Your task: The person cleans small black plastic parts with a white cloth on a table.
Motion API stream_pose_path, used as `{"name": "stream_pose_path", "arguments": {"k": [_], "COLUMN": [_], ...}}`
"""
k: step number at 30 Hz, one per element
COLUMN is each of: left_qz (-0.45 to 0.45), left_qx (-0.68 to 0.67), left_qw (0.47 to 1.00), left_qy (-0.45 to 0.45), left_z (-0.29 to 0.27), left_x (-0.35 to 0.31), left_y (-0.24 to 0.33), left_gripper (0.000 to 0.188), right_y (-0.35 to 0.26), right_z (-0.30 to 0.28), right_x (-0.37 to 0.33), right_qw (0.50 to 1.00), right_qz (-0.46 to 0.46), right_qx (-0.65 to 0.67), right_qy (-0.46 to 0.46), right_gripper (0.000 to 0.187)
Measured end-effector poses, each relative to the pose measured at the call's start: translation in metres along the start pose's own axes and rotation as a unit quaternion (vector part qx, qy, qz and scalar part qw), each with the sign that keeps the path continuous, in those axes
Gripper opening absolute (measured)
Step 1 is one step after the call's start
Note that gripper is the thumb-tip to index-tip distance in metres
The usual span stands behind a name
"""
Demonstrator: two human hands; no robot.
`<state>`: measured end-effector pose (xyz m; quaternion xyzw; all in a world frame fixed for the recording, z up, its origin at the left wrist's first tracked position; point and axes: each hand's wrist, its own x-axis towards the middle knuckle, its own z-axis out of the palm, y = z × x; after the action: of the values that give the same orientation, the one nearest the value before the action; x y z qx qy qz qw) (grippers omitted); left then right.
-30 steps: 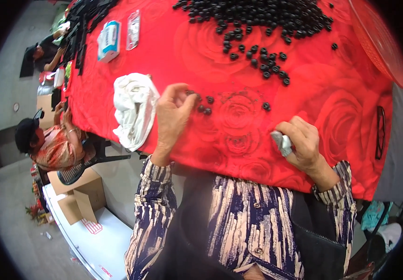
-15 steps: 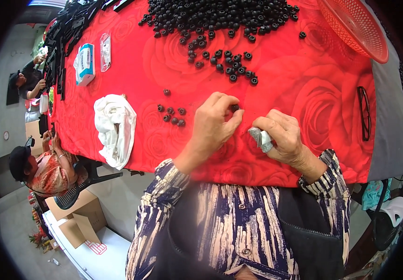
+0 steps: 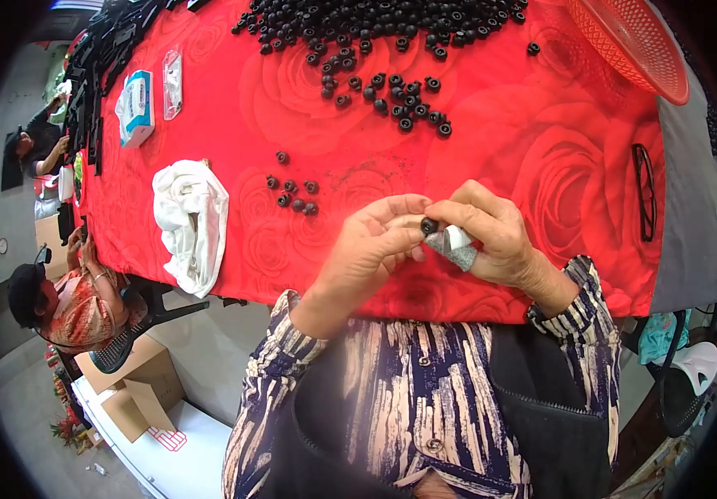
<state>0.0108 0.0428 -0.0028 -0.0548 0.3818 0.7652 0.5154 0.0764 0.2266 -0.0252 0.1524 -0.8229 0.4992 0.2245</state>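
Observation:
Between the fingertips of my left hand [image 3: 367, 249] is a small round black part [image 3: 430, 226] with a hole in its end. My right hand [image 3: 491, 237] is closed round a small object wrapped in grey and white material [image 3: 456, 248]; its kind is not clear. The fingers of both hands meet at the black part. Left of my hands lies a small group of similar black parts [image 3: 290, 186]. Farther off, a looser cluster of them [image 3: 408, 101] spreads out below a big pile of black parts [image 3: 375, 23].
A white cloth [image 3: 192, 224], a tissue pack [image 3: 135, 110] and a clear plastic case [image 3: 173, 85] lie left on the red tablecloth [image 3: 308, 141]. Eyeglasses [image 3: 644, 193] and a red mesh basket [image 3: 637, 50] are at right. Two people [image 3: 84, 303] work along the left edge.
My left hand has brought the black part rightward and down against the wrapped object in my right hand. My hands were apart before. The view has shifted slightly.

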Motion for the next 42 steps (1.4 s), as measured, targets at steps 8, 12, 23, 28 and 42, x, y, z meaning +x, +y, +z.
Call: {"name": "stream_pose_path", "arguments": {"k": [8, 12, 23, 28, 42], "left_qz": [-0.024, -0.078, 0.047, 0.129, 0.126], "left_qx": [0.044, -0.008, 0.098, 0.200, 0.204], "left_qw": [0.999, 0.996, 0.994, 0.969, 0.970], "left_qy": [0.016, -0.037, 0.007, 0.063, 0.047], "left_z": [0.004, -0.005, 0.002, 0.010, 0.008], "left_x": [-0.008, -0.008, -0.007, -0.012, -0.013], "left_y": [0.002, 0.003, -0.009, -0.008, -0.008], "left_gripper": [0.029, 0.025, 0.023, 0.022, 0.023], "right_y": [-0.002, -0.006, -0.005, -0.005, -0.001], "right_z": [-0.002, -0.007, -0.007, -0.009, -0.011], "right_x": [-0.001, 0.003, -0.001, 0.003, 0.005], "right_qw": [0.999, 0.997, 0.994, 0.998, 0.988], "right_qz": [-0.012, -0.001, -0.099, -0.053, 0.107], "right_qx": [0.034, 0.063, -0.041, -0.020, 0.048], "right_qy": [-0.034, -0.041, -0.006, 0.001, -0.105], "right_gripper": [0.033, 0.034, 0.036, 0.032, 0.033]}}
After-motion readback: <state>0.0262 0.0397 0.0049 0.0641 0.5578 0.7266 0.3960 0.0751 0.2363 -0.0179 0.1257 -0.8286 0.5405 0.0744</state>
